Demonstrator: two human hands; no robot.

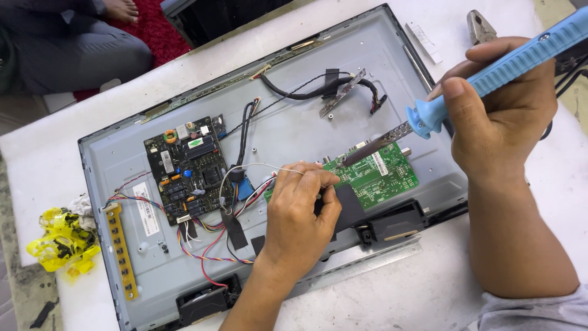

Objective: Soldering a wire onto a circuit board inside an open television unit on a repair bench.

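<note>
- Soldering looks to be the step in hand: the right hand [502,110] is clenched around the blue handle of a soldering iron [490,70], its metal tip angled down to the near-left edge of the green circuit board [376,175].
- Just left of that tip, the left hand [297,214] pinches a thin white wire [257,167] between thumb and fingertips, holding its end against the board's edge; the wire loops back leftward from the fingers.
- Whether the tip is actually touching the joint cannot be told from here; it sits right beside the pinching fingers.
- The next move, by my judgement, calls for a steady left hand and a short, exact touch of the tip, since the fingers are close to hot metal.
- Farther left of the fingers lies a dark power board [187,165] with coloured wires [208,245] trailing below it.
- All of this rests on the grey metal back panel [294,73] of a flat screen.
- Beyond the right hand, pliers [481,26] lie on the table.
- At the far left edge sits crumpled yellow plastic [61,239].
</note>
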